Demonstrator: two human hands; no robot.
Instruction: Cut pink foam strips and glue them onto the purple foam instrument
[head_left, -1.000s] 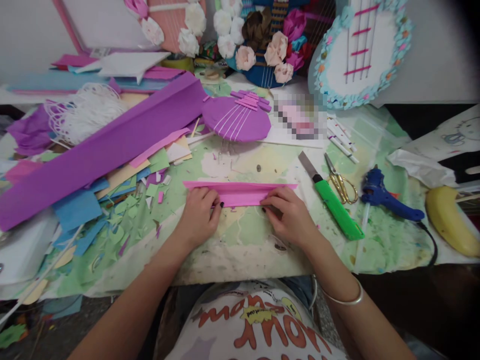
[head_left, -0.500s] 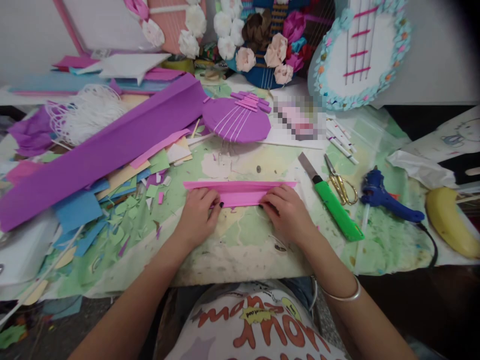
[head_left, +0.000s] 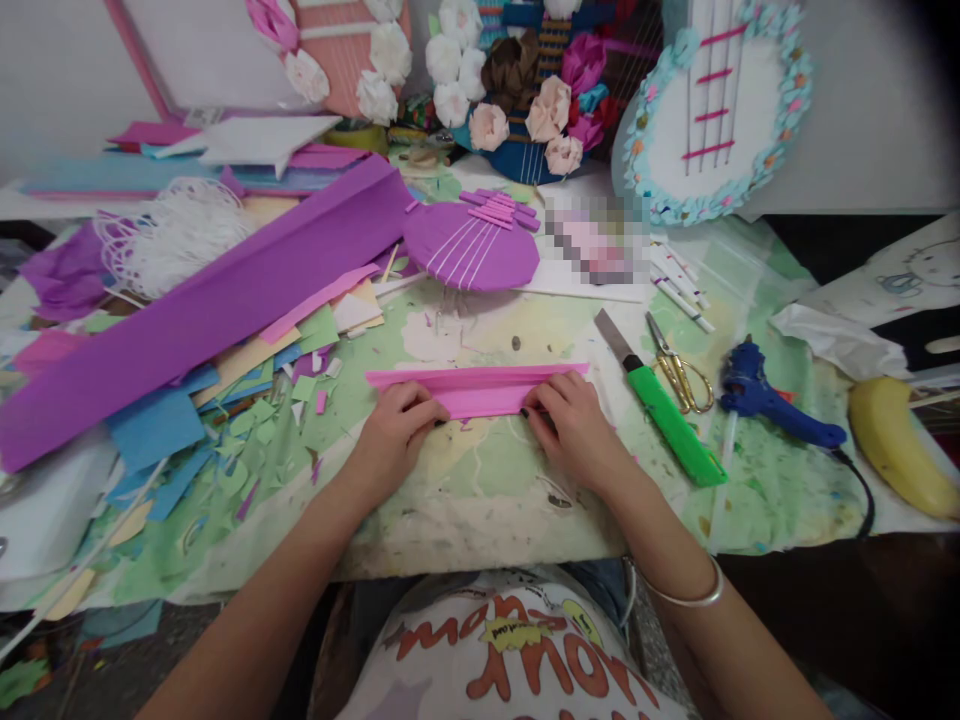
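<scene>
A long pink paper strip (head_left: 480, 388), folded lengthwise, lies across the stained green work mat (head_left: 495, 470) in front of me. My left hand (head_left: 394, 435) pinches its near edge left of the middle, fingers curled. Right of the middle, my right hand (head_left: 574, 430) presses and pinches the same edge. Both hands rest on the mat, and a bangle (head_left: 679, 595) circles my right wrist.
A green utility knife (head_left: 664, 405), gold scissors (head_left: 679, 365) and a blue glue gun (head_left: 776, 405) lie to the right, with a banana (head_left: 896, 445) beyond. A long purple paper roll (head_left: 202, 310), a purple guitar cutout (head_left: 472, 245) and paper scraps (head_left: 247, 420) fill the left. Decorated paper guitars (head_left: 712, 110) stand at the back.
Both hands stay on the pink strip. The left fingers have slid slightly right along the fold; the view has shifted a little.
</scene>
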